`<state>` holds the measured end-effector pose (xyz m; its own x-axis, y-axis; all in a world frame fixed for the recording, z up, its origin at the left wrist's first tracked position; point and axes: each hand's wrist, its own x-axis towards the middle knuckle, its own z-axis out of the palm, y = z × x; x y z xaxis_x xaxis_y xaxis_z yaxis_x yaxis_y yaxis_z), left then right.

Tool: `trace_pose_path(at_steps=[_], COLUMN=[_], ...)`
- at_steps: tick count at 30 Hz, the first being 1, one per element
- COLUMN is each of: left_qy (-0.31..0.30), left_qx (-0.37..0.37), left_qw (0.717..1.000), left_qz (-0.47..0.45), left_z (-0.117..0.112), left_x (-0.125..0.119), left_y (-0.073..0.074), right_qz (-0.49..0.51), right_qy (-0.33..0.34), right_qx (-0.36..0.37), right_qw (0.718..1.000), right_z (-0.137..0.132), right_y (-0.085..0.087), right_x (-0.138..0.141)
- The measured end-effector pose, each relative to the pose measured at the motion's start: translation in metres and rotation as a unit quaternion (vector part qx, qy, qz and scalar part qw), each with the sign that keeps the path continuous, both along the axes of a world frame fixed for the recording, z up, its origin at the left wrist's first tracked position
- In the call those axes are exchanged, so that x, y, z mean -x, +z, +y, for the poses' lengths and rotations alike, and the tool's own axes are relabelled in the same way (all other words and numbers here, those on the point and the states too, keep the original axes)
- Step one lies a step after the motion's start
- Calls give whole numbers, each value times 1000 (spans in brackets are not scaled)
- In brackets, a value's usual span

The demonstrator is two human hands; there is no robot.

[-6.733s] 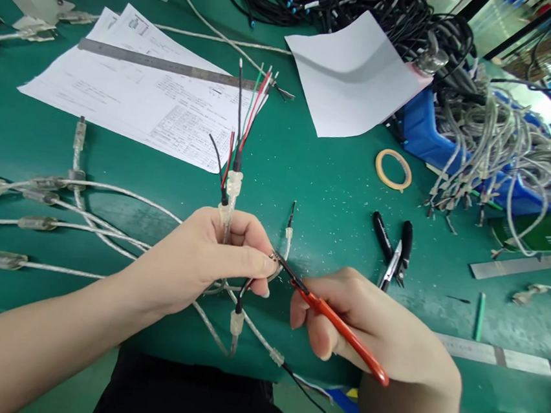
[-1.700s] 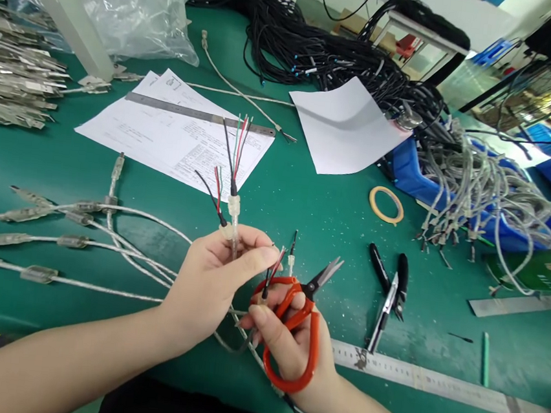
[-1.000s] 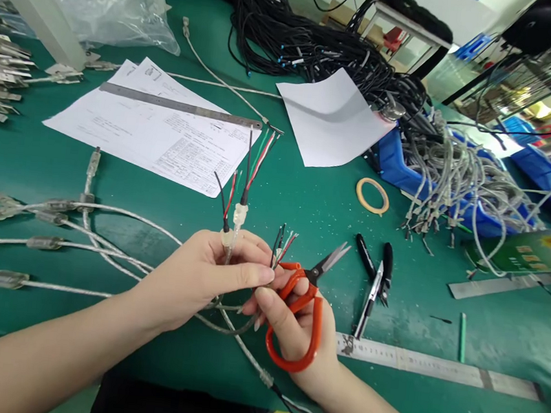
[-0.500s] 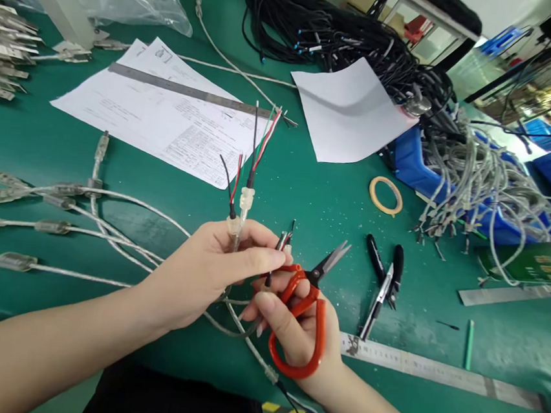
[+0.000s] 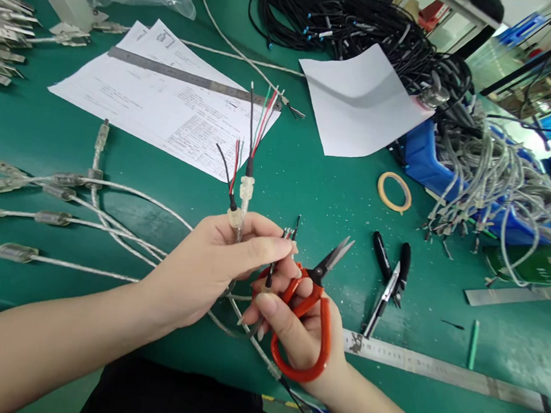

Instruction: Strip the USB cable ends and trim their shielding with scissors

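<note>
My left hand [image 5: 222,253] is closed around cable ends; two clear-sleeved cables [image 5: 246,194] stand up from it, with black, red, white and green wires fanned at their tips. Its thumb and forefinger pinch the short wires [image 5: 272,268] of another cable end. My right hand [image 5: 302,329] grips that cable's sleeve between thumb and fingers just below. Orange-handled scissors [image 5: 323,347] hang in the right palm, a loop around it, their slightly parted blades pointing up and right, away from the wires. Fingers partly hide the cable ends.
Finished-looking clear cables [image 5: 55,218] lie at left. A steel ruler [image 5: 190,80] rests on printed sheets [image 5: 138,115]. At right are black-handled cutters [image 5: 400,270], a tape roll [image 5: 394,192], a long ruler [image 5: 445,371] and a blue bin [image 5: 421,155] of cables. Black cables [image 5: 332,23] heap behind.
The view has shifted slightly. Both hands keep their hold, and the wires between the left thumb and forefinger have tilted a little to the right.
</note>
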<state>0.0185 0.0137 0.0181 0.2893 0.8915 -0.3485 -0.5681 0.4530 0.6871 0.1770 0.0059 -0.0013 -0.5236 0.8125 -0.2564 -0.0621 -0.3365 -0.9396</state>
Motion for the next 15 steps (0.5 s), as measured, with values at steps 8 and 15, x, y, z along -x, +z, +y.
trace_pose_path(at_steps=[8, 15], left_qy=[-24, 23], left_qx=[-2, 14], left_qw=[1000, 997], left_qz=[4, 71], left_z=[1, 3], left_x=[1, 2], left_y=[1, -1], right_qz=[22, 9], right_qy=[-30, -70], right_qx=[9, -18], right_qw=[999, 997], right_z=[-3, 0], right_y=[-6, -4], right_x=[-1, -1])
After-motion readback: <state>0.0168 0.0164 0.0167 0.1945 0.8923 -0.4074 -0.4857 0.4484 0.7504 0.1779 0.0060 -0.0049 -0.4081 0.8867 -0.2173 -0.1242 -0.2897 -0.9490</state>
